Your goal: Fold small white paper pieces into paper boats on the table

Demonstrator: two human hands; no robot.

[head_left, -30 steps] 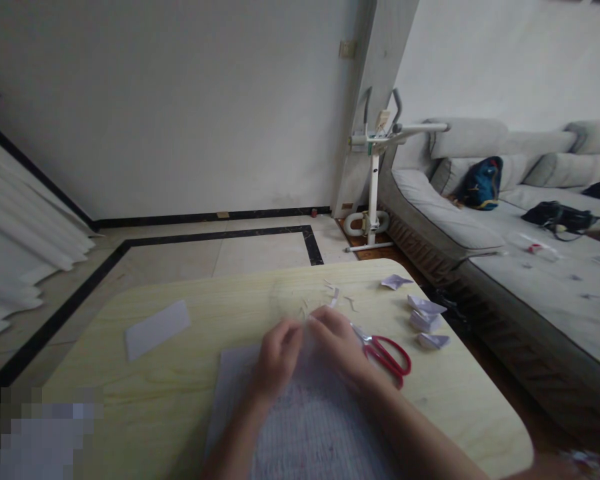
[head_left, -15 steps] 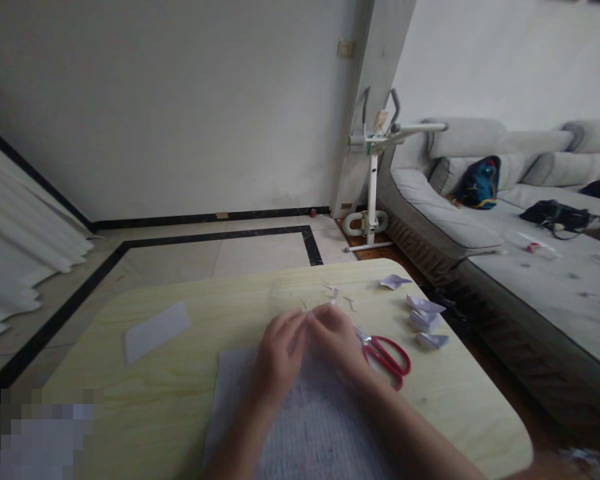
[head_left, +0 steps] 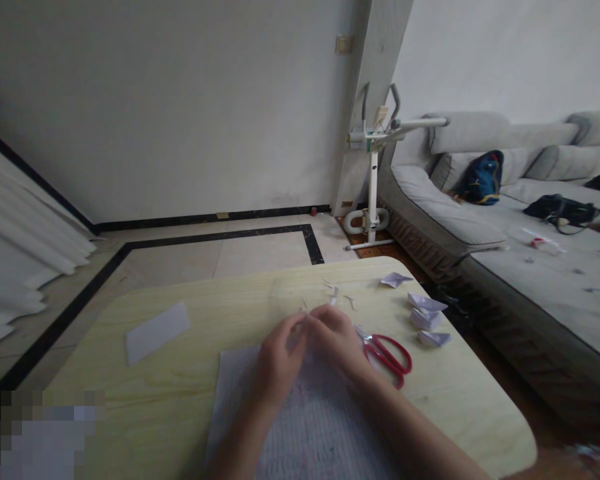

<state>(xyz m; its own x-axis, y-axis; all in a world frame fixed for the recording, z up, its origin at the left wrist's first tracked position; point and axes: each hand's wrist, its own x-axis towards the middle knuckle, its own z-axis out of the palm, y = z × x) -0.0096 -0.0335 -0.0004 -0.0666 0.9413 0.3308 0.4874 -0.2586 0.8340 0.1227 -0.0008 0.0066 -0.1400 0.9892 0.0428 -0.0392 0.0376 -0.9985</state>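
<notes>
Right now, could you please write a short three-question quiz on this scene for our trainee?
1. True or false: the red-handled scissors lie to the right of the right hand.
2. Which lies beneath the forearms: (a) a bowl, (b) a lined paper sheet, (c) a keyboard?
3. Fill in: the folded paper pieces lie near the wooden table's ____ edge, as the wearer sees it.

Key: 1 true; 2 b; 3 right.

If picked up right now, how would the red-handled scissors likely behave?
The scissors would probably feel stiff, given the shiny metal by the pivot. Lying flat on the table, they seem unlikely to roll. The two looped handles might swing if only one is gripped.
</notes>
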